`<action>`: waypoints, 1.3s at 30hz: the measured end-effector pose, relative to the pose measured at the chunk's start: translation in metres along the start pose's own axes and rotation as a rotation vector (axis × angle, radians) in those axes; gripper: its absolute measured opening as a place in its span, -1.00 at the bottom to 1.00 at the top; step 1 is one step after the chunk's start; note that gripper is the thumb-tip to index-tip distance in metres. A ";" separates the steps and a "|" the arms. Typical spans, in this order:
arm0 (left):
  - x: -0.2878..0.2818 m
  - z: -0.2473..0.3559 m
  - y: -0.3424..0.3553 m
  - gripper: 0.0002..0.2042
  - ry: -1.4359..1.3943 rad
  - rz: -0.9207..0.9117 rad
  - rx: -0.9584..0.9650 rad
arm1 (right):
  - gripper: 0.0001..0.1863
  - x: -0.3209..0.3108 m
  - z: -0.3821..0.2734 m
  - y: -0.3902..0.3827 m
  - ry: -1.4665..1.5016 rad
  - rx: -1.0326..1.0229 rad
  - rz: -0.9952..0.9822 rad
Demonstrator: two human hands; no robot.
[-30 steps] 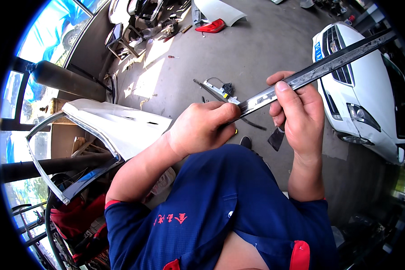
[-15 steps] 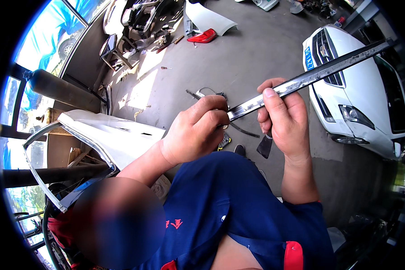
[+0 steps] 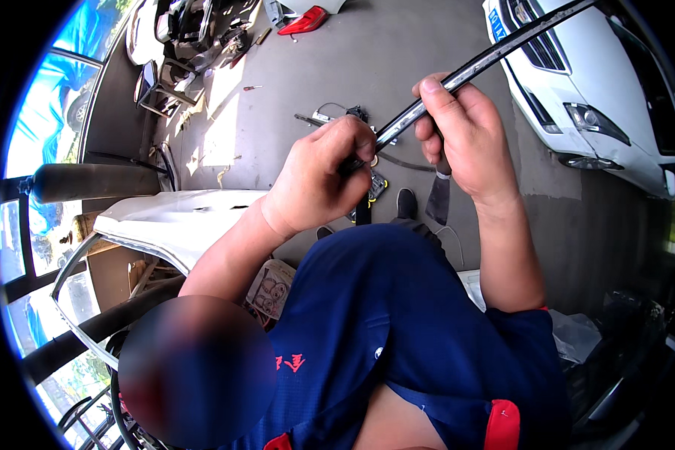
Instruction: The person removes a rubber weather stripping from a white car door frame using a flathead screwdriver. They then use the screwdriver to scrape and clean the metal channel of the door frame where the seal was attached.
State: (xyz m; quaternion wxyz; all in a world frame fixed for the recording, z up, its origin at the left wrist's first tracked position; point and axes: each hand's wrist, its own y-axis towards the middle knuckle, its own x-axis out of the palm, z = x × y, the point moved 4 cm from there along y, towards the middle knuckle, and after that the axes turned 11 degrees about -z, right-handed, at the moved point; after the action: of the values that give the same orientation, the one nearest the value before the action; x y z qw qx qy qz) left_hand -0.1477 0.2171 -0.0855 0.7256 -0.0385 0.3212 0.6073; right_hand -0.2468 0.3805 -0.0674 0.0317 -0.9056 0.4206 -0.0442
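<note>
A long, narrow trim strip (image 3: 495, 57), dark with a scuffed silvery face, runs slantwise from my left hand toward the upper right. Its near end is in the closed fingers of my left hand (image 3: 315, 176), and a dark band (image 3: 363, 208) shows just below that fist; I cannot tell whether the two are joined. Farther along, my right hand (image 3: 469, 142) pinches the strip between thumb and fingers. From below the same hand hangs a scraper (image 3: 439, 199) with a flat dark blade, its handle mostly hidden by the palm.
A white car (image 3: 551, 97) stands at right. To the left are a white car door (image 3: 184, 208) and a large dark cylinder (image 3: 97, 182). A red tail light (image 3: 304, 21), a screwdriver (image 3: 253, 88) and a black-and-yellow object (image 3: 379, 184) lie on the floor, near my shoes (image 3: 406, 202).
The view has shifted, so the surroundings sit higher in the picture. The strip slants more steeply, and my left hand has turned on its end. Both hands keep their hold.
</note>
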 end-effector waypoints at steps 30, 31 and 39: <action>0.165 -0.131 -0.057 -0.75 -0.388 -0.124 -0.635 | -0.68 -0.064 0.276 -0.003 0.398 0.970 -0.056; 0.171 -0.131 -0.058 -0.76 -0.405 -0.135 -0.642 | -0.69 -0.068 0.276 -0.009 0.414 0.998 -0.041; 0.212 -0.144 -0.037 -0.84 -0.456 -0.311 -0.626 | -0.67 -0.107 0.299 -0.041 0.515 1.060 0.042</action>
State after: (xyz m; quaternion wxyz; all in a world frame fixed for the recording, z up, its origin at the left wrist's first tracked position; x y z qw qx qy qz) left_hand -0.1627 0.3247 -0.3203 0.8144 -0.1698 -0.0572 0.5519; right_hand -0.2531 0.4948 -0.3663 0.3778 -0.7179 0.3529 -0.4662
